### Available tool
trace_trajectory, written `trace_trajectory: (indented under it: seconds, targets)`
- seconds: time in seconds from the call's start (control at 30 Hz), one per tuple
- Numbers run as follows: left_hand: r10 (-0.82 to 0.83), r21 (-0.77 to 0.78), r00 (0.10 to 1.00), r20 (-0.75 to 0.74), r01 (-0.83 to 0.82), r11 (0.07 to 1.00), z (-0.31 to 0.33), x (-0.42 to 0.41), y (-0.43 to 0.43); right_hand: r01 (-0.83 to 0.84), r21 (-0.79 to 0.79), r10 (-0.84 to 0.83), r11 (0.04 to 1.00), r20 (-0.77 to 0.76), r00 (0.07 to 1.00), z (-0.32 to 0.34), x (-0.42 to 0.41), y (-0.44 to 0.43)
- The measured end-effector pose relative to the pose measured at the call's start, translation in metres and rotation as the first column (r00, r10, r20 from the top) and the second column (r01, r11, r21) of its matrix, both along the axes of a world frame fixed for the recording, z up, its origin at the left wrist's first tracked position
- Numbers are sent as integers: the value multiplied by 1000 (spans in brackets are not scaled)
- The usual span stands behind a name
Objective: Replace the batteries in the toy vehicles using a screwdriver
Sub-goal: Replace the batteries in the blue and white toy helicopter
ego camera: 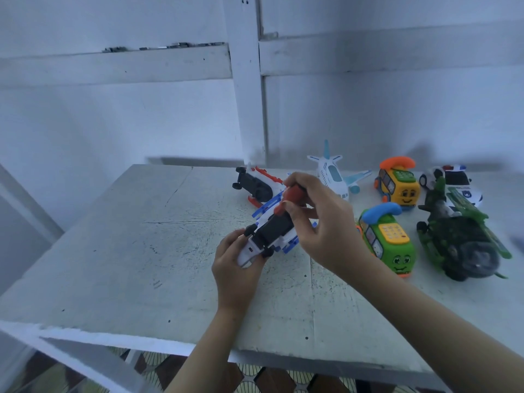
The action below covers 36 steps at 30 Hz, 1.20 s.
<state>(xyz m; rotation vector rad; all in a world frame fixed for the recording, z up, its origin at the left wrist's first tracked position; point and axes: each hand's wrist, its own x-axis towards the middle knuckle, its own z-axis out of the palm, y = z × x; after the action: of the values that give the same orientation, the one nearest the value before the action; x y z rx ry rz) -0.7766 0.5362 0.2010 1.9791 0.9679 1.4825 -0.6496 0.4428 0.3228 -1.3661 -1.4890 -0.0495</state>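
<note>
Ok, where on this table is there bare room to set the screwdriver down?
The worn white table is bare across its left half, from the left hand out to the left edge, and along the front edge. The far right is crowded: white toy aeroplane, orange-and-yellow phone bus, green phone bus, green camouflage helicopter and white police car stand close together.

Red screwdriver handle (289, 197), green phone bus (387, 241), yellow phone bus (399, 186), white table (141, 251)

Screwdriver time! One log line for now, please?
left hand: holds upturned toy | right hand: grips screwdriver on its underside
</note>
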Motion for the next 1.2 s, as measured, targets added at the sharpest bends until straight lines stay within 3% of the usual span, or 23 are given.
trace_trajectory:
  seconds: [0.1, 0.17, 0.37, 0.57, 0.67, 0.77, 1.03, 1.2]
  targets:
    - [4, -3, 1000, -6, -4, 1000, 0, 0, -1, 10, 12, -12, 1000, 160, 987, 0, 1, 0]
    - [-2, -5, 1000, -9, 2, 1000, 0, -1, -1, 5, 9, -7, 1000, 189, 982, 0, 2, 1]
    - [-8, -18, 1000, -7, 8, 1000, 0, 0, 0, -42, -33, 43, 999, 49, 998, 2, 5, 3]
    - [-22, -29, 1000, 7, 22, 999, 1, -1, -1, 64, 188, -54, 980, -61, 997, 9, -7, 6]
    - [-16, -35, 1000, 8, 17, 999, -1, -1, 0, 125, 215, -108, 969, -88, 990, 11, -10, 10]
    - [-14, -52, 1000, 19, 15, 999, -2, -1, 1, 150, 174, -130, 973, -121, 984, 15, -11, 11]
    - [-11, -72, 999, 43, 14, 997, 0, 0, 0, -24, 43, 31, 999, -185, 982, 14, -1, 9]
    - [-31, -73, 999, 42, 34, 997, 3, 0, -1, 69, -5, -69, 998, -150, 986, 19, 4, 13]
